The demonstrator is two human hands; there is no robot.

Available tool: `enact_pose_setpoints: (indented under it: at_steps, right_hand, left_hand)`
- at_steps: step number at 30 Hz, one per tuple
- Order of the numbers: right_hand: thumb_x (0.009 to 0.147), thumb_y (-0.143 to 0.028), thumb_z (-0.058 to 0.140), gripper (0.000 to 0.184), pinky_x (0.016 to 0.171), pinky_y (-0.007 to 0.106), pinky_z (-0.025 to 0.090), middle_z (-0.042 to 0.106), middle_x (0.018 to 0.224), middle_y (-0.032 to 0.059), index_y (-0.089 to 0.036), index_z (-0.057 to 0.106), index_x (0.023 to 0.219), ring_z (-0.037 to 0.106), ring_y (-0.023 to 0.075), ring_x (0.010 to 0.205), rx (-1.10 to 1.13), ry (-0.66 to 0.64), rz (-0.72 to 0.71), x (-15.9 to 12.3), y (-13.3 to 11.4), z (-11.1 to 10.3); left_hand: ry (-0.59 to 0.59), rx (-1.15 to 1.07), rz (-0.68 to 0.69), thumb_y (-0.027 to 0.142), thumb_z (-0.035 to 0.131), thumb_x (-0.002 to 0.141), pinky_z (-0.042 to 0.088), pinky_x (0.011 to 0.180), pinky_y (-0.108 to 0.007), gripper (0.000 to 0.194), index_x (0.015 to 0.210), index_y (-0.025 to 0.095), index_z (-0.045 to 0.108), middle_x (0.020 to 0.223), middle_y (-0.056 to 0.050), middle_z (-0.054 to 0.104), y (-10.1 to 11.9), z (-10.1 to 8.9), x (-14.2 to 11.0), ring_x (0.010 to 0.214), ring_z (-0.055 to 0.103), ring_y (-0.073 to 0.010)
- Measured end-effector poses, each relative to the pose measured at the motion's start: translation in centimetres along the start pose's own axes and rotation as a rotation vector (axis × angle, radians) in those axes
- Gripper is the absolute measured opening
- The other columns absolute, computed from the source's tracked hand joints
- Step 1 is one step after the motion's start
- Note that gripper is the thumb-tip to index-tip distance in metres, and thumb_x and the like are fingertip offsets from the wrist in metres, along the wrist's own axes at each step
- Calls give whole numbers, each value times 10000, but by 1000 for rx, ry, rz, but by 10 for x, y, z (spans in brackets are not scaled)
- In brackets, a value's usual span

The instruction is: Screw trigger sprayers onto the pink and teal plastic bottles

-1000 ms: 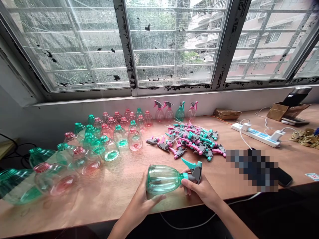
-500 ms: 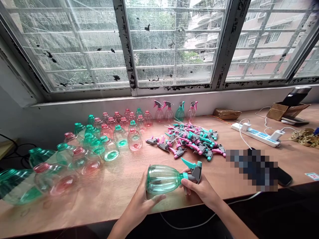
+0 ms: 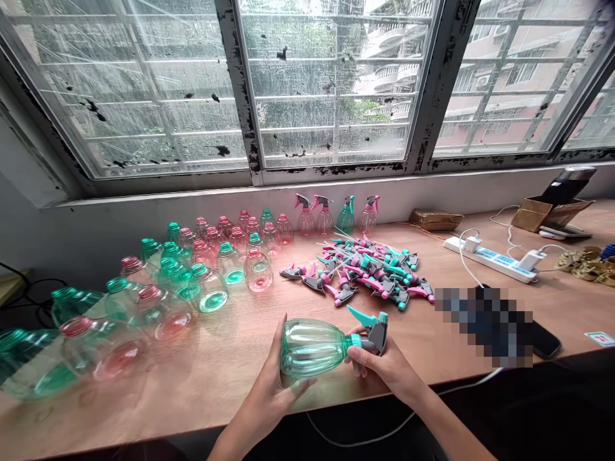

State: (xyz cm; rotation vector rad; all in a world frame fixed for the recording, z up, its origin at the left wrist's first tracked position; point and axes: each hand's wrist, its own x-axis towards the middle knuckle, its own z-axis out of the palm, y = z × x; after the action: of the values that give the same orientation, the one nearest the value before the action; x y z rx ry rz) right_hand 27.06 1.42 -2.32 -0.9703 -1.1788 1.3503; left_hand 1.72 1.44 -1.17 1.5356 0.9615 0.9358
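A clear green spray bottle (image 3: 314,347) lies on its side between my hands, just above the table's front part. My left hand (image 3: 276,378) is wrapped around its base end. At the neck, my right hand (image 3: 379,365) pinches the teal collar of the grey and teal trigger sprayer (image 3: 377,334), which sits on the bottle's mouth. Some right-hand fingers are hidden behind the neck. Beyond the bottle lies a heap of pink, teal and grey trigger sprayers (image 3: 365,269). Open green and pink bottles, such as a pink bottle (image 3: 259,272), stand in rows at the left.
Several bottles with sprayers fitted (image 3: 346,216) stand along the wall under the window. To the right are a white power strip (image 3: 490,259), a black phone (image 3: 548,339), a brown wrapped packet (image 3: 436,219) and an open cardboard box (image 3: 528,214). A white cable (image 3: 355,443) hangs below the table edge.
Hardly anything differs. Both hands keep the same hold on the spray bottle, and the whole view has shifted very slightly.
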Motion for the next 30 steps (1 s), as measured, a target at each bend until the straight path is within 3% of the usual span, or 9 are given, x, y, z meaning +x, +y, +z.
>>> enact_pose_setpoints:
  at_steps: [2,6,10,17,23,30]
  right_hand:
    - [756,-547,867,433,509,285,479,739,661,-2,-214,654,932,586,145,503,0,2,-2,0,-1,0]
    - [754,-557,867,450,510,280,477,734,657,-4,-208,653,942,575,137,504,3,0,5,0,0,0]
    - [760,-565,862,462,511,272,468,711,632,-18,-206,638,943,569,131,499,11,3,7,1,-1,0]
    - [751,-567,868,475,500,269,458,697,604,-28,-213,623,951,562,133,476,27,23,5,0,-2,1]
    - [761,-560,861,467,510,278,476,738,662,-2,-207,619,947,569,131,494,19,9,-4,1,0,0]
    - [763,-549,861,460,521,280,468,747,662,-1,-201,627,954,562,128,505,-1,-1,12,0,-1,0]
  left_hand:
    - [5,13,-23,450,796,864,191,1280,-554,1151,1651,352,-38,1682,-111,325,0,-1,-1,1553,286,-382]
    - [23,60,-51,563,688,914,80,1298,-567,994,1662,297,92,1725,-96,232,2,-3,-3,1603,61,-396]
    - [17,84,-49,555,700,910,86,1305,-548,974,1657,314,123,1744,-73,167,2,-4,-3,1601,89,-390]
    - [-23,59,7,434,729,925,88,1302,-529,1027,1649,371,4,1721,-82,219,-3,-2,-2,1582,212,-341]
    - [32,84,52,379,661,977,130,1293,-530,893,1640,422,65,1695,-64,281,-7,-1,-1,1522,359,-327]
    - [27,106,29,412,744,919,107,1303,-540,1004,1647,394,53,1725,-63,191,3,1,-1,1592,166,-350]
